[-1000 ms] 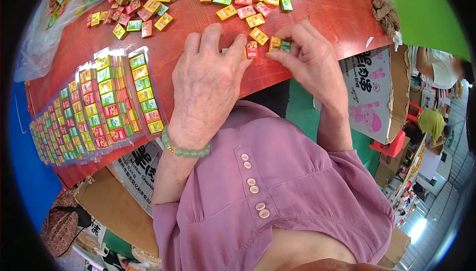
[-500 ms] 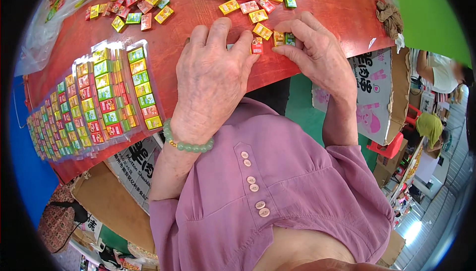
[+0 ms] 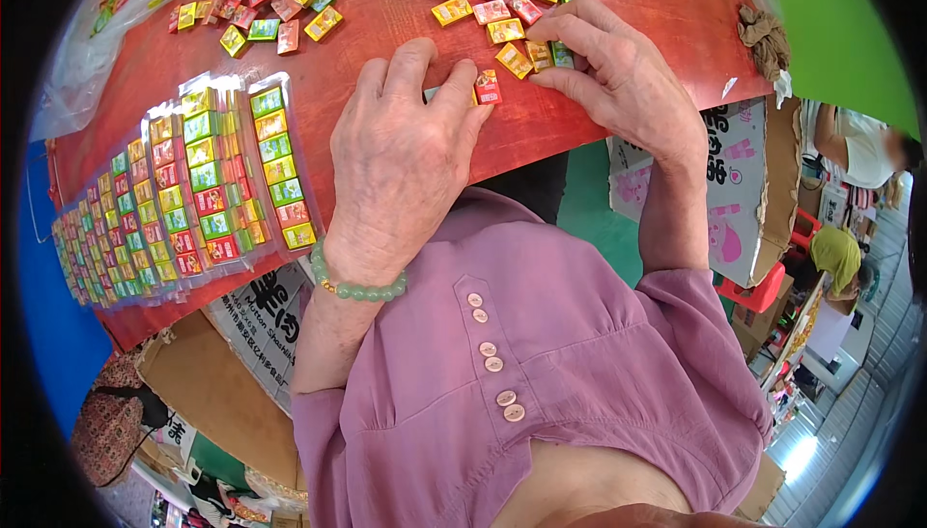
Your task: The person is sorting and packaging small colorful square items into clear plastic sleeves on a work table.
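Note:
On the red table, my left hand (image 3: 401, 147), with a green bead bracelet at its wrist, is closed over small boxes. A red box (image 3: 489, 87) pokes out beside its index finger and thumb; whatever else lies beneath the fingers is mostly hidden. My right hand (image 3: 628, 74) pinches a green box (image 3: 561, 55) between thumb and fingers, with a yellow box (image 3: 539, 55) touching it on the left. Another yellow box (image 3: 514, 61) lies tilted just beyond, between the two hands.
Clear plastic strips (image 3: 282, 161) filled with rows of colourful boxes cover the table's left side. Loose boxes (image 3: 323, 23) are heaped at the far side, near a plastic bag (image 3: 82, 79). A brown cloth (image 3: 763, 38) lies at the right edge. Cartons (image 3: 748, 180) stand below.
My left hand has shifted slightly left with the red box, away from the yellow ones. My right hand has moved a little away from me, its fingers now closer round the green box.

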Motion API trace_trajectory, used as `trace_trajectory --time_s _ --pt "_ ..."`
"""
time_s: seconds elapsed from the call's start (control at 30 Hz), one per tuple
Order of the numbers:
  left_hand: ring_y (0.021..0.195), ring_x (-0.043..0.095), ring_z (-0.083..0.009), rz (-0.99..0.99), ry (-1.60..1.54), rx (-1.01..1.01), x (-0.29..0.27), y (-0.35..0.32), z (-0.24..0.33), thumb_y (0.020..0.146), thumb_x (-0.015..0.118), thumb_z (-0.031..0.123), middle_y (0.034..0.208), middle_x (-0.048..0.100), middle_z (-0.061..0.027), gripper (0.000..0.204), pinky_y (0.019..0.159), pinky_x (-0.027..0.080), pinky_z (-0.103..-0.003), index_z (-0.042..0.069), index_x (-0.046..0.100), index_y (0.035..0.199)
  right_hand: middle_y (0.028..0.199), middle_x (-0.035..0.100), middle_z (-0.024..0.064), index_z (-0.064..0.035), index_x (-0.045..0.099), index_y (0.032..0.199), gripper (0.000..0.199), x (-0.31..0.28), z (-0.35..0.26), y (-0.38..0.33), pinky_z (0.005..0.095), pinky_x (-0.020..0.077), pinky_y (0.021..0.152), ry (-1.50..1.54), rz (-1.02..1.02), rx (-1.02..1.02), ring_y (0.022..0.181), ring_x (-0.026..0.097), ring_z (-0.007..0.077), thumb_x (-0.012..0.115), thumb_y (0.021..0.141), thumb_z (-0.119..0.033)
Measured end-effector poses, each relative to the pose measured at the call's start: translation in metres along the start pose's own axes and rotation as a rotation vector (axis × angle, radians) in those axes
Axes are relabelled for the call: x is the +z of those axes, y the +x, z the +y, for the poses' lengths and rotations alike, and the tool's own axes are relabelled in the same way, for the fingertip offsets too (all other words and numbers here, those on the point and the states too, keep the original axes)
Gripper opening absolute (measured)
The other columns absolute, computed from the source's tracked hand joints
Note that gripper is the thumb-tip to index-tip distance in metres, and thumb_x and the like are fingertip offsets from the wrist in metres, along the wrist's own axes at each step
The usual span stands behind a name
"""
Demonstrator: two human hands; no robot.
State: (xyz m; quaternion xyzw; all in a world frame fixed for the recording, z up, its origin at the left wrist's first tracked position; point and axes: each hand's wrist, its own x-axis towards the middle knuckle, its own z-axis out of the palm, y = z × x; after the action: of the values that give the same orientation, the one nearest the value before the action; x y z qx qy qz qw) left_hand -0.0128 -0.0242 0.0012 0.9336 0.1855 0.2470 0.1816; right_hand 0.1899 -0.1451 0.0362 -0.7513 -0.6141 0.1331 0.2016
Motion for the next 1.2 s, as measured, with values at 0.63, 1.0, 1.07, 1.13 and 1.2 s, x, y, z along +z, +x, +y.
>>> trace_trajectory --time_s 0.63,1.0,1.07,1.13,1.2 --pt "0.114 0.058 -0.039 -0.119 -0.124 -0.122 -0.039 -0.017 -0.005 0.08 0.079 0.001 0.126 0.058 -0.0211 0.061 0.095 0.052 -0.045 -0.005 0.057 0.137 0.109 0.063 0.0094 -0.0098 0.07 0.122 0.037 0.007 -0.018 -0.001 0.0383 0.0538 0.083 0.081 -0.074 0.027 0.098 0.065 0.0283 0.081 0.087 -0.018" --pt "0.098 0.066 -0.0371 -0.116 -0.177 -0.109 -0.034 -0.01 -0.01 0.089 0.064 -0.005 0.105 0.062 -0.0174 0.031 0.083 0.055 -0.045 -0.005 0.066 0.12 0.114 0.063 0.0075 -0.0099 0.07 0.121 0.036 0.013 -0.021 -0.01 0.0386 0.0551 0.082 0.066 -0.039 0.006 0.099 0.067 0.0279 0.08 0.087 -0.016" --pt "0.097 0.066 -0.0374 -0.132 -0.173 -0.08 -0.034 -0.008 -0.011 0.089 0.063 -0.006 0.105 0.062 -0.0173 0.031 0.083 0.055 -0.045 -0.005 0.066 0.119 0.113 0.063 0.0074 -0.0106 0.07 0.123 0.038 0.014 -0.022 -0.009 0.0384 0.0554 0.081 0.056 -0.037 0.0 0.098 0.067 0.0277 0.08 0.087 -0.016" --pt "0.096 0.067 -0.0383 -0.149 -0.17 -0.095 -0.034 -0.007 -0.011 0.087 0.062 -0.008 0.106 0.061 -0.0179 0.032 0.082 0.056 -0.046 -0.005 0.066 0.119 0.113 0.063 0.0072 -0.0112 0.071 0.124 0.039 0.014 -0.022 -0.009 0.0382 0.0556 0.08 0.045 -0.035 -0.003 0.096 0.067 0.0274 0.079 0.087 -0.016" --pt "0.096 0.067 -0.0386 -0.136 -0.14 -0.108 -0.032 -0.008 -0.009 0.088 0.062 -0.007 0.106 0.061 -0.0184 0.03 0.082 0.056 -0.046 -0.005 0.066 0.118 0.112 0.062 0.0069 -0.0121 0.071 0.126 0.04 0.015 -0.021 -0.01 0.0379 0.0558 0.079 0.026 -0.03 -0.029 0.094 0.067 0.0266 0.079 0.088 -0.017"
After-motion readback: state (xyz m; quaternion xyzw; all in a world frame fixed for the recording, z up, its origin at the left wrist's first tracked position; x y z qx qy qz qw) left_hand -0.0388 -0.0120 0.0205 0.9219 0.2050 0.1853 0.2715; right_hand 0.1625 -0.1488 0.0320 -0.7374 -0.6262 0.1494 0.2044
